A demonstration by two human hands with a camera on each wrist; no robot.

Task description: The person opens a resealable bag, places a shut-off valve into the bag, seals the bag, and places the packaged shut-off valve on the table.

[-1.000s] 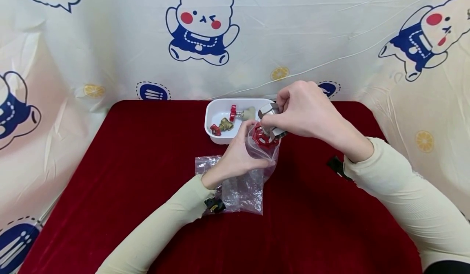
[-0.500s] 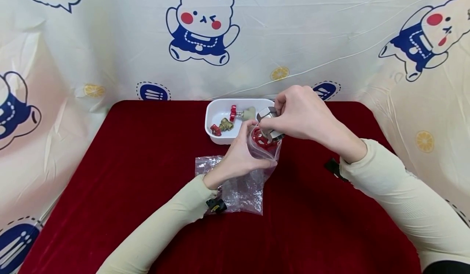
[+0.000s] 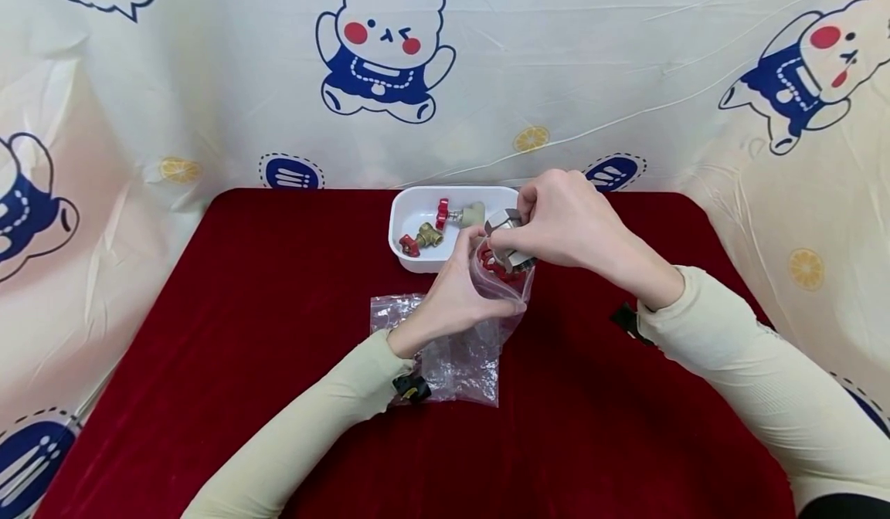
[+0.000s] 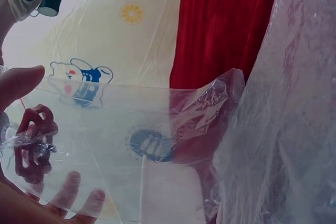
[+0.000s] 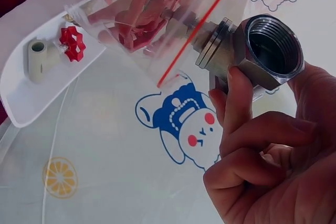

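Note:
My right hand [image 3: 573, 222] grips the metal body of a gate valve [image 5: 273, 56], its hexagonal threaded end outward. The valve's red handwheel [image 5: 152, 19] points down inside a clear zip bag [image 3: 513, 317] with a red line along its mouth. My left hand [image 3: 450, 303] holds that bag at the mouth, thumb on the near side and fingers on the far side. Through the film in the left wrist view, the red handwheel [image 4: 34, 142] shows between thumb and fingers, with the bag's lower part hanging flat beyond it.
Behind my left hand stands a white plastic tub [image 3: 410, 198]. Inside lie a brass valve [image 3: 427, 235] with a red handle and a pale grey valve [image 3: 473, 215] with a red handwheel. More clear bags [image 3: 459, 364] lie flat on the red cloth [image 3: 278, 310] below my left wrist.
My right hand has moved slightly left and down, and the valve's handwheel has sunk a little deeper into the bag. The left hand has hardly moved.

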